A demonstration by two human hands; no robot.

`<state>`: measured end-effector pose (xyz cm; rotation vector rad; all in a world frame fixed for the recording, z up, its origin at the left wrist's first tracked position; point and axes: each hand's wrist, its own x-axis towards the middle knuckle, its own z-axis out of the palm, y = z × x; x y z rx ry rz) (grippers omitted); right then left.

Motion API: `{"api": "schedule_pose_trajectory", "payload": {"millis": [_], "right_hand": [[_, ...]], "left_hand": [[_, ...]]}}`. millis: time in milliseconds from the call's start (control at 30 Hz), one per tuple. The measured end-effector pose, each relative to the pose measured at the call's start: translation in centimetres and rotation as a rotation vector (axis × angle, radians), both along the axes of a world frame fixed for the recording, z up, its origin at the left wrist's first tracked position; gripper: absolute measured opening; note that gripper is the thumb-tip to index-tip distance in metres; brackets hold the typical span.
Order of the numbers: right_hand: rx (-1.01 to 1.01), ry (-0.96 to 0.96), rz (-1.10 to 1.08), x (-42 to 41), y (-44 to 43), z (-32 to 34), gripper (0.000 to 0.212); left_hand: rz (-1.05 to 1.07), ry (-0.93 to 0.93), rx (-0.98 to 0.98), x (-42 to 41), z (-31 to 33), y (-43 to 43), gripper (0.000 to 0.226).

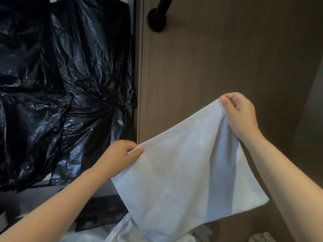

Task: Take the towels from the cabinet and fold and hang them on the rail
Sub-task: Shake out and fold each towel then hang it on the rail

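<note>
Brown wood-grain panelling [227,58] is filling the backdrop. Nearest, crumpled white cloth [132,231] is lying low. Above it a soft white towel [183,180] is hanging spread in mid-air, left hand [120,158] pinching one top corner, right hand [239,112] pinching the other. Glossy, crinkled black plastic [61,84] is crowding the left; a round black mount [157,18] is sitting farthest.

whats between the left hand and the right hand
In the head view the white towel spans the gap: the left hand pinches one top corner and the right hand pinches the other, higher up.
</note>
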<state>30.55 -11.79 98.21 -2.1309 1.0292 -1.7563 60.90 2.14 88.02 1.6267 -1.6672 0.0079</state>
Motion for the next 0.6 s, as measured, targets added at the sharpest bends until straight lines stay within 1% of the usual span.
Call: {"api": "schedule_pose_trajectory", "payload": {"millis": [167,400,500,600], "right_hand": [[0.058,-0.085,-0.057,-1.5,-1.3,0.6,0.015],[0.131,-0.158,-0.146,-3.3,-3.2,-1.8,0.023],[0.202,-0.187,-0.160,-3.4,-3.8,-3.2,0.024],[0.262,-0.205,-0.151,-3.0,-4.3,-4.0,0.024]], "left_hand": [[0.091,-0.064,0.001,2.3,2.6,-0.5,0.051],[0.104,-0.079,-0.079,4.9,6.3,-1.3,0.058],[0.148,0.000,-0.150,5.3,7.5,-2.1,0.058],[0.196,0.138,-0.210,5.6,8.0,-2.8,0.043]]}}
